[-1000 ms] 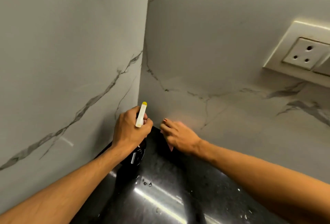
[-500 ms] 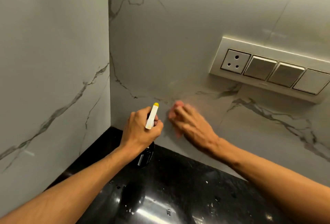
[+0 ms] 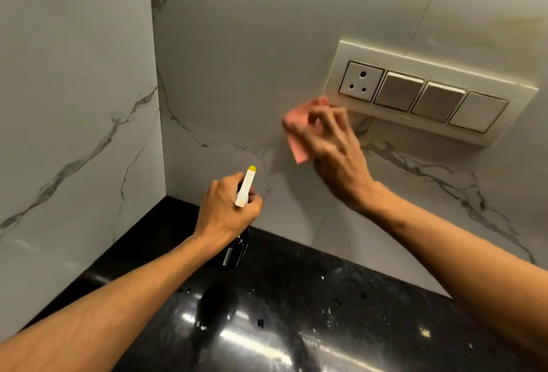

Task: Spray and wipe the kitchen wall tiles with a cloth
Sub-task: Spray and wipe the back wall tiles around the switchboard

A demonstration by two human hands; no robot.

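My right hand point(image 3: 335, 146) presses a pink cloth point(image 3: 296, 128) flat against the white marble wall tiles point(image 3: 237, 69), just below and left of the switch plate; its fingers lie spread over the cloth and are motion-blurred. My left hand point(image 3: 225, 205) grips a dark spray bottle point(image 3: 232, 250) by its neck, above the counter near the corner. The bottle's white trigger head with a yellow tip point(image 3: 246, 185) points up toward the back wall. Most of the cloth is hidden under my right hand.
A cream switch plate point(image 3: 424, 93) with one socket and three switches is mounted on the back wall at right. A second marble wall point(image 3: 74, 105) meets it at the left corner. The glossy black counter point(image 3: 296, 327) below carries scattered droplets.
My right hand has swept the cloth from the bottom corner by the counter up and right to just under the switch plate. My left hand still holds the bottle in about the same pose.
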